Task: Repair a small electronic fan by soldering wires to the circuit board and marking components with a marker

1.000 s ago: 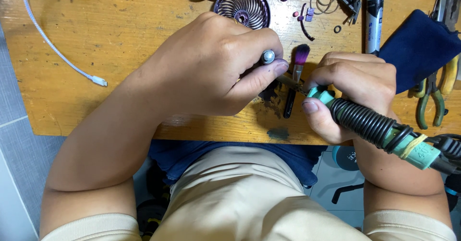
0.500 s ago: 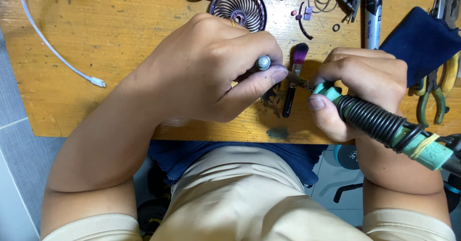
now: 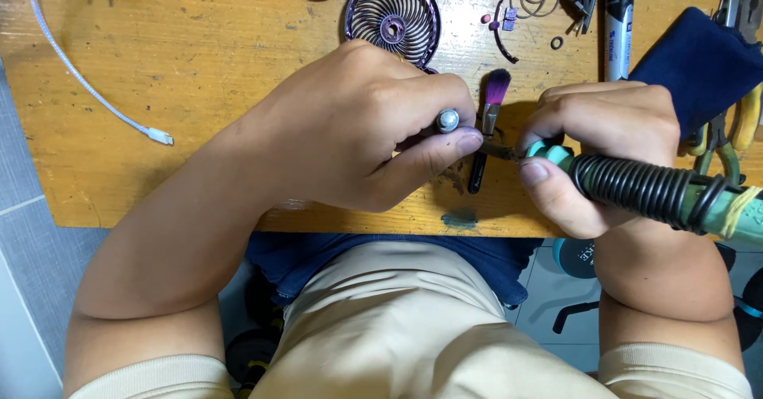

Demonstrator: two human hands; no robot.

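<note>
Soldering iron drawn in since the earlier frame — tip now at the left thumb

The right hand [image 3: 592, 149] has slid the soldering iron [image 3: 636, 184] toward 9 o'clock, closing on the left hand [image 3: 373, 125]. The right hand is fully closed around the iron's coiled grip; the long axis runs from 4 o'clock to 10 o'clock, tip leading. The left hand is curled shut, pinching a small metal-capped part [image 3: 447, 120] between thumb and forefinger — what lies beneath is probably hidden by the fingers. That part sits at 9 o'clock from the tip, just beside it, above the brush [image 3: 486, 125] on the wooden table [image 3: 199, 89].
</note>
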